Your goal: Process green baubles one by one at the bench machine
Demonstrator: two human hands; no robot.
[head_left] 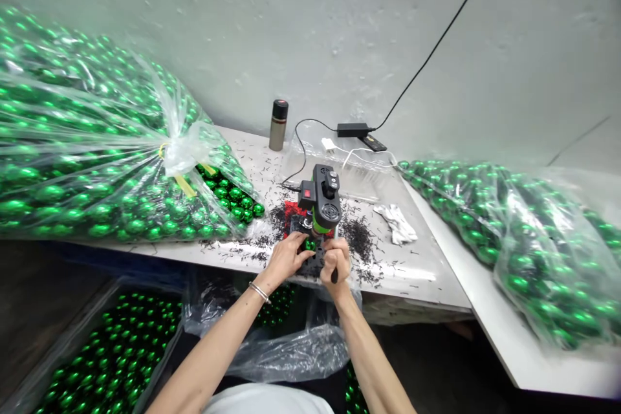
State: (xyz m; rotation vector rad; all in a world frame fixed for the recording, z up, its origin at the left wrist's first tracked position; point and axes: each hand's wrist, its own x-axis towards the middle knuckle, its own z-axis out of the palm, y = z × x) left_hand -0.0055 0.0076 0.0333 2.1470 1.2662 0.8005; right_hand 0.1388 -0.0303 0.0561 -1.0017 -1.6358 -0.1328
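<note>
A small black machine with a red switch stands near the table's front edge. At its base, my left hand has its fingers round a shiny green ball. My right hand is closed on a black handle at the machine's right front. Small black strips lie scattered on both sides of the machine.
A big clear bag of green balls fills the left. More bagged balls lie at the right. Behind are a bottle, a power adapter and white gloves. An open bag of balls sits below left.
</note>
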